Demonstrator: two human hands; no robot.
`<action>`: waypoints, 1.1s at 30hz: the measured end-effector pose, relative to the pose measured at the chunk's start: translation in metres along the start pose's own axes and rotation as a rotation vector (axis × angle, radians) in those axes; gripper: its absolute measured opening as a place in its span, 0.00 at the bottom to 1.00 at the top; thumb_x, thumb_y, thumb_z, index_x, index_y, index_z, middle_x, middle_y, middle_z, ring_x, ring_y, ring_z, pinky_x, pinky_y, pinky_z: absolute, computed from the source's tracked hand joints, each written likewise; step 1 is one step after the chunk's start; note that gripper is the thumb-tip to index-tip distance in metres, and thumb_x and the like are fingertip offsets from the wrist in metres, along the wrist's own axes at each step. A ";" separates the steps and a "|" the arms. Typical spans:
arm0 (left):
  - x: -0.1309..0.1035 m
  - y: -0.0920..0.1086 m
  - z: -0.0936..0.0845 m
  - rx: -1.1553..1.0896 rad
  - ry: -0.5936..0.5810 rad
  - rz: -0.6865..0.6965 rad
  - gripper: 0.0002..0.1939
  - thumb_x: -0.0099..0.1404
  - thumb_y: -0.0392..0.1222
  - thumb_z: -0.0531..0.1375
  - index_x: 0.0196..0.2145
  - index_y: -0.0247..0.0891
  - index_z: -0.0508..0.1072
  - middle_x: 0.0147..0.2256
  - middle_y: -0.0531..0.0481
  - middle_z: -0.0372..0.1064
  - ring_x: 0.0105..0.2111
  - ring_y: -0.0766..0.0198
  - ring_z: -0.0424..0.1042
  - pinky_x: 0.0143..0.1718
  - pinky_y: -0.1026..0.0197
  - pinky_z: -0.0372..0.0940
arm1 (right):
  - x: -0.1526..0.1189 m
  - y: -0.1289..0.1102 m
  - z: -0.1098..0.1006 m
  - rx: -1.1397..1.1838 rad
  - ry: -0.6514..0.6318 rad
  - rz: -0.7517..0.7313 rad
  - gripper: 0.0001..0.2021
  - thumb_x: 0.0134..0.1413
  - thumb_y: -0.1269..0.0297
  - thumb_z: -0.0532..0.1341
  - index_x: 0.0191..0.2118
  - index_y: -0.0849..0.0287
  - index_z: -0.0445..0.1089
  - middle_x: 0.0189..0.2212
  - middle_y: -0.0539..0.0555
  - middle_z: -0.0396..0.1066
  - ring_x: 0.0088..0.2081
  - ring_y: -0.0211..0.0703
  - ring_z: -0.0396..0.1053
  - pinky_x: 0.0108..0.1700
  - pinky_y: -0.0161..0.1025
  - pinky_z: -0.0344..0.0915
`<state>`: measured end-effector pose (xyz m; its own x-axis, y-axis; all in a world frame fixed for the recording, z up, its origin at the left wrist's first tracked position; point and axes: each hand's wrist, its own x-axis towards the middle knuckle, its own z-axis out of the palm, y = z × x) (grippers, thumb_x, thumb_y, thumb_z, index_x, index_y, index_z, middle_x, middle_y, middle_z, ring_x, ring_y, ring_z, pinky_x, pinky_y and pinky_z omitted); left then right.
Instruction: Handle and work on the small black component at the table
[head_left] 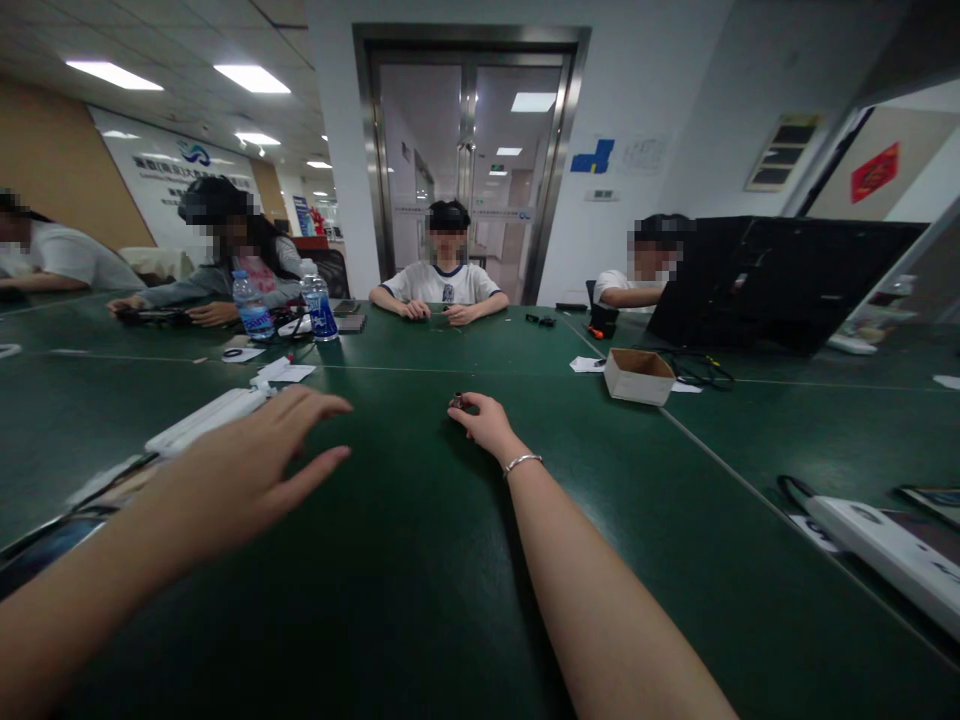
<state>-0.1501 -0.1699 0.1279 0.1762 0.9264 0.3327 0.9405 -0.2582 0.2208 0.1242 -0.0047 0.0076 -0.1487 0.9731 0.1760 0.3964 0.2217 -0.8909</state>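
Note:
My right hand (pixel 486 424), with a silver bracelet on its wrist, is closed around a small dark metallic piece (pixel 457 400) on or just above the green table (pixel 420 520). The piece looks short and roughly cylindrical; its exact kind is too small to make out, and the fingers cover part of it. My left hand (pixel 277 455) hovers over the table to the left, thumb and fingers apart, holding nothing. Close behind it lies a white power strip (pixel 206 420), partly covered by the hand.
Two water bottles (pixel 319 305) stand at the back left. An open cardboard box (pixel 639 378) sits at the right, with black cables (pixel 697 370) and a large black monitor (pixel 780 280) behind. Another white power strip (pixel 892 550) lies at far right. Several people sit around the table.

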 end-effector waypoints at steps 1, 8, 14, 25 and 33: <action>0.024 0.014 0.013 0.020 -0.051 0.098 0.26 0.60 0.65 0.53 0.52 0.53 0.65 0.50 0.54 0.67 0.38 0.60 0.71 0.45 0.53 0.66 | 0.001 0.000 0.000 -0.004 -0.002 -0.006 0.10 0.55 0.64 0.65 0.43 0.60 0.74 0.37 0.53 0.73 0.18 0.28 0.62 0.17 0.25 0.60; 0.129 0.070 0.122 -0.126 -0.082 0.040 0.26 0.67 0.54 0.52 0.58 0.40 0.61 0.53 0.37 0.65 0.50 0.47 0.69 0.47 0.53 0.63 | 0.004 0.001 -0.002 0.000 0.030 -0.006 0.08 0.55 0.66 0.66 0.40 0.62 0.73 0.40 0.55 0.71 0.15 0.25 0.63 0.12 0.23 0.56; 0.141 0.058 0.185 -0.595 0.008 -0.069 0.14 0.70 0.47 0.46 0.40 0.42 0.69 0.35 0.49 0.71 0.35 0.61 0.71 0.37 0.60 0.63 | 0.004 -0.002 -0.003 -0.036 0.008 0.036 0.05 0.50 0.75 0.65 0.36 0.63 0.73 0.23 0.48 0.68 0.14 0.30 0.63 0.12 0.24 0.57; 0.148 0.042 0.207 -0.909 0.012 -0.009 0.12 0.64 0.49 0.55 0.37 0.38 0.70 0.31 0.50 0.71 0.31 0.64 0.70 0.35 0.62 0.64 | 0.005 -0.002 -0.005 -0.044 -0.008 0.071 0.08 0.50 0.80 0.63 0.35 0.63 0.73 0.15 0.45 0.65 0.13 0.30 0.61 0.13 0.24 0.57; 0.147 0.047 0.194 -0.750 -0.002 -0.164 0.17 0.65 0.55 0.53 0.31 0.38 0.70 0.27 0.51 0.71 0.27 0.63 0.69 0.32 0.62 0.60 | 0.009 0.000 -0.007 0.073 -0.034 0.094 0.11 0.50 0.81 0.63 0.39 0.64 0.72 0.20 0.46 0.68 0.13 0.30 0.63 0.14 0.25 0.61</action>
<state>-0.0236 0.0073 0.0088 0.0525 0.9693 0.2404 0.5062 -0.2333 0.8303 0.1289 0.0040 0.0124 -0.1449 0.9864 0.0772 0.3428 0.1233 -0.9313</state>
